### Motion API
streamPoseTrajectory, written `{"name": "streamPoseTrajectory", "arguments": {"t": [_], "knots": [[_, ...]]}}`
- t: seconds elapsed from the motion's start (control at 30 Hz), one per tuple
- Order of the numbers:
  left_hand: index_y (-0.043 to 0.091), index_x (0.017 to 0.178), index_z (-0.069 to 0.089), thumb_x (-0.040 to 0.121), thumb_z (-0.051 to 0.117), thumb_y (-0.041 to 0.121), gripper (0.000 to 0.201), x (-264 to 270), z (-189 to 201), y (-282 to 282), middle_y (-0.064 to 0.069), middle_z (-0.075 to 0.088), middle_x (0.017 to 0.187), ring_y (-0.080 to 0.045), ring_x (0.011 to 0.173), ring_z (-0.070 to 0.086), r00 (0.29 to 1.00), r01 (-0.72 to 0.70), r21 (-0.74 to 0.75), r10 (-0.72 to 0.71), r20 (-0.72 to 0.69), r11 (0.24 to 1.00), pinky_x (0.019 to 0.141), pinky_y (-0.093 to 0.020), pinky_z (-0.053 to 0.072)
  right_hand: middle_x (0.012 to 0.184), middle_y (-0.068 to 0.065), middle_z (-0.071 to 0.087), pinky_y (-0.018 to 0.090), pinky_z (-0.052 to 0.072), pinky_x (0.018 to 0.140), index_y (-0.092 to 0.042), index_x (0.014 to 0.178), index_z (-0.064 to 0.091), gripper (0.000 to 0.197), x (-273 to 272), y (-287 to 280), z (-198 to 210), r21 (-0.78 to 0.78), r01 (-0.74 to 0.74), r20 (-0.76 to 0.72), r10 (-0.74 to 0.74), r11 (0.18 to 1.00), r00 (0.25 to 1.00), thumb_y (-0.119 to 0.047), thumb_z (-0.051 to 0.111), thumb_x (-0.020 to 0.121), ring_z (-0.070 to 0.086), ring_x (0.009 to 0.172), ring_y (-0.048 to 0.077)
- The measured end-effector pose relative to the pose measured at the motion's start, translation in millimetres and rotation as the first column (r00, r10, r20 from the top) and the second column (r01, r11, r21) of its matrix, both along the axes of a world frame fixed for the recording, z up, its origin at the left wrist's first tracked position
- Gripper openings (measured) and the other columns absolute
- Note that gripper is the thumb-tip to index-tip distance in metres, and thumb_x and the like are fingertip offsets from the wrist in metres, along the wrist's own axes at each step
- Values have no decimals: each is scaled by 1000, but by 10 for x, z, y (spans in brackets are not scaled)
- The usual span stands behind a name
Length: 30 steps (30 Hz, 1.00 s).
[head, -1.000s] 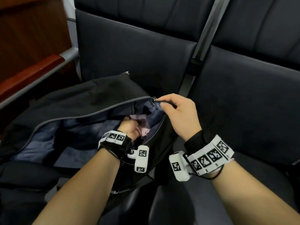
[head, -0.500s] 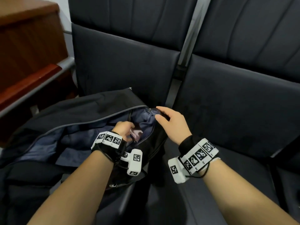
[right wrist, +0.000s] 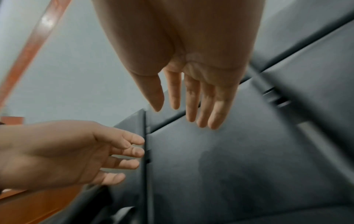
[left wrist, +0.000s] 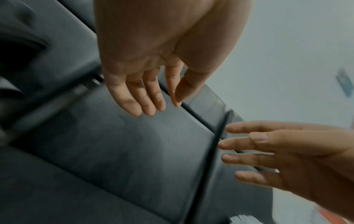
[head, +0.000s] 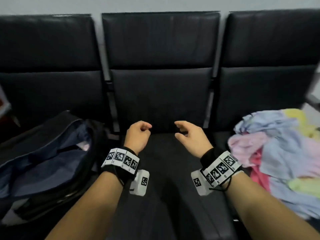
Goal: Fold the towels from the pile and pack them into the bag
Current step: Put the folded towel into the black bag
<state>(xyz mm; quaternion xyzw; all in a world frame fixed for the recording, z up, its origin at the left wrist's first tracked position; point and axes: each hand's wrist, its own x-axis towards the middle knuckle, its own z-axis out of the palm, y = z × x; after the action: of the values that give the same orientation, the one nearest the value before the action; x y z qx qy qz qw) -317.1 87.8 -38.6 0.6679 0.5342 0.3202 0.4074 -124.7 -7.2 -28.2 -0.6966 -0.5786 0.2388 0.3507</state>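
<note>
Both hands are empty right now, hovering over the middle seat (head: 161,170) in the centre of the frame. The left hand (head: 136,135) has its fingers loosely curled, nothing in them, and the wrist view shows them hanging relaxed. The right hand (head: 190,137) is half open, fingers spread a bit, also holding nothing.

The pile (head: 280,153) of towels is at the right edge of the frame on the next seat over, a loose heap of blue, pink, yellow and green stuff. It lies to the right of the right hand, so I'd say that hand is clearly the nearer one for the next grab. No real long axis to speak of, it's just a crumpled mound.

The bag (head: 52,161) sits at the lower left, unzipped and gaping, close by the left hand. Something pinkish shows inside it.

Nothing seems to block the way between the right hand and the pile, only bare seat and the gap between cushions.
</note>
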Motion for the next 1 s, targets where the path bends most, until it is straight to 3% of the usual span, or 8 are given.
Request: {"name": "streamPoseTrajectory", "arguments": {"t": [0.17, 0.3, 0.43, 0.57, 0.7, 0.87, 0.93, 1.0], "knots": [[24, 97, 71, 88, 61, 4, 24, 1452, -254, -586, 2, 69, 103, -14, 99, 64, 954, 281, -51, -285, -99, 958, 82, -22, 46, 129, 4, 63, 30, 45, 102, -18, 136, 55, 48, 1299, -937, -230, -39, 236, 44, -234, 971, 971, -17, 65, 89, 59, 118, 18], [15, 103, 73, 84, 62, 1, 26, 2430, -483, -1001, -3, 71, 103, -18, 99, 65, 907, 385, -88, -394, -150, 919, 92, -26, 49, 132, 10, 61, 38, 41, 104, -12, 133, 59, 47, 2187, -1515, -528, -71, 394, 148, -381, 917, 913, -9, 62, 87, 55, 121, 29], [11, 101, 72, 83, 60, -5, 28, 3106, -711, -1296, -3, 71, 98, -20, 99, 68, 871, 457, -137, -473, -134, 879, 87, -20, 47, 138, 7, 53, 40, 40, 103, -16, 137, 55, 49, 2855, -1817, -859, -168, 486, 314, -421, 858, 851, -10, 60, 89, 47, 124, 32], [11, 100, 72, 82, 59, -7, 29, 3434, -908, -1440, -9, 71, 108, -21, 101, 67, 866, 462, -165, -483, -127, 871, 89, -23, 49, 137, 10, 45, 41, 44, 100, -16, 140, 50, 55, 3136, -1897, -1146, -274, 545, 393, -425, 792, 815, -21, 65, 87, 42, 127, 32], [10, 103, 72, 84, 58, -7, 28, 3516, -1013, -1463, -7, 70, 108, -19, 101, 66, 863, 459, -166, -482, -149, 873, 89, -21, 49, 126, 17, 46, 47, 49, 91, -13, 136, 51, 56, 3284, -1898, -1288, -131, 679, 338, -611, 722, 716, -14, 68, 83, 50, 115, 38], [9, 104, 72, 85, 59, -5, 27, 3503, -1005, -1497, -6, 70, 109, -17, 101, 66, 854, 470, -157, -492, -166, 869, 89, -20, 49, 111, 14, 61, 42, 48, 79, -13, 113, 64, 21, 3472, -1950, -1299, -154, 737, 355, -659, 659, 663, -17, 58, 93, 56, 105, 36], [10, 104, 72, 85, 60, -5, 27, 3482, -958, -1527, -6, 70, 109, -18, 101, 66, 855, 474, -157, -495, -154, 867, 88, -20, 49, 100, 11, 67, 35, 46, 73, -10, 102, 67, 13, 3463, -1976, -1234, -136, 733, 239, -696, 667, 677, -15, 59, 93, 60, 96, 33], [11, 104, 71, 84, 64, -4, 26, 3433, -874, -1583, -5, 69, 108, -22, 100, 66, 855, 487, -154, -506, -118, 860, 87, -21, 50, 81, 4, 65, 29, 38, 65, -11, 90, 64, 3, 3331, -1970, -1082, -62, 714, -6, -716, 697, 698, -12, 62, 91, 60, 80, 27]]}}
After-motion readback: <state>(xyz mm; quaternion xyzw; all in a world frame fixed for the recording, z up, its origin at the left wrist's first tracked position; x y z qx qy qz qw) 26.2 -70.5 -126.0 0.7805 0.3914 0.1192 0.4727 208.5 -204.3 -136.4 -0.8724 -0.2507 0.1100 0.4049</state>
